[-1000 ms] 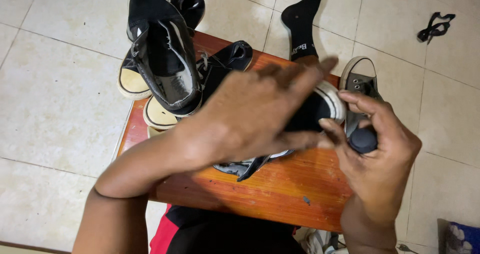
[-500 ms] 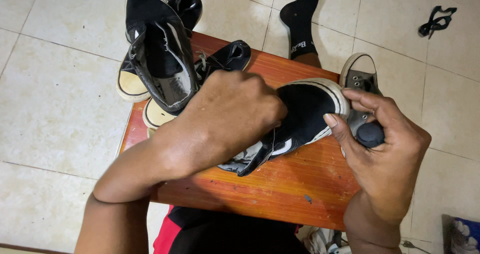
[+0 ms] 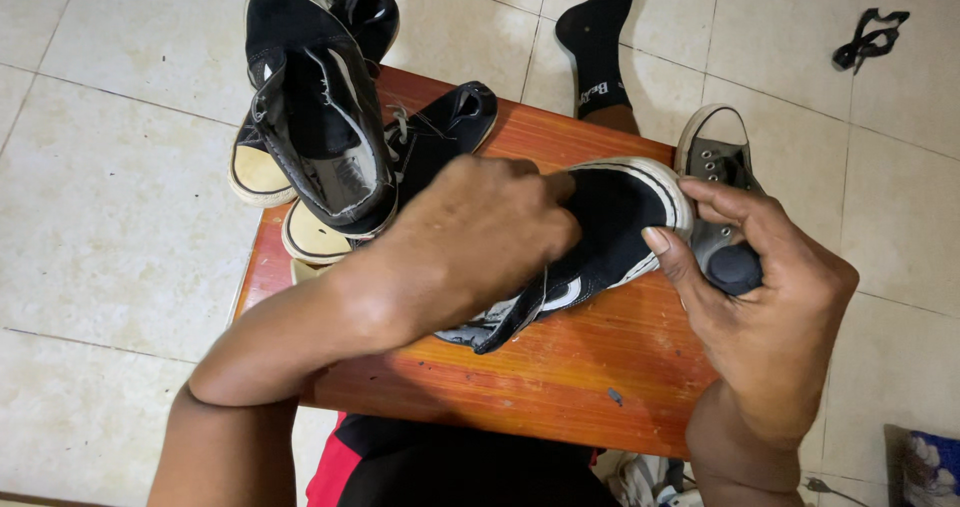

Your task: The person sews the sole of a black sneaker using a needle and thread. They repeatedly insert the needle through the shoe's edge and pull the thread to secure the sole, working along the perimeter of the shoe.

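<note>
Two hands work on one black sneaker (image 3: pixel 590 242) with a white sole rim, lying on a small orange wooden table (image 3: pixel 560 377). The left hand (image 3: pixel 480 237) is curled into a tight grip over the shoe's middle, fingers pressed together on the upper; what it pinches is hidden under the knuckles. The right hand (image 3: pixel 760 297) has its grip spread, fingertips against the white toe rim at about 3 o'clock of the shoe, and a dark rounded object (image 3: pixel 735 267) tucked against its palm — its kind is unclear.

Besides that shoe, at least three more black sneakers are piled at 10 to 11 o'clock (image 3: pixel 320 137), overhanging the table's far left corner, and one grey sneaker (image 3: pixel 715 152) stands on the floor off the right edge. One black-socked foot (image 3: pixel 600 47) rests on the tiles at 12 o'clock, and a black strap (image 3: pixel 872 35) lies at 2 o'clock.

The held shoe's long axis runs from 8 to 2 o'clock, toe toward 2. Bare tabletop lies open along the near edge.
</note>
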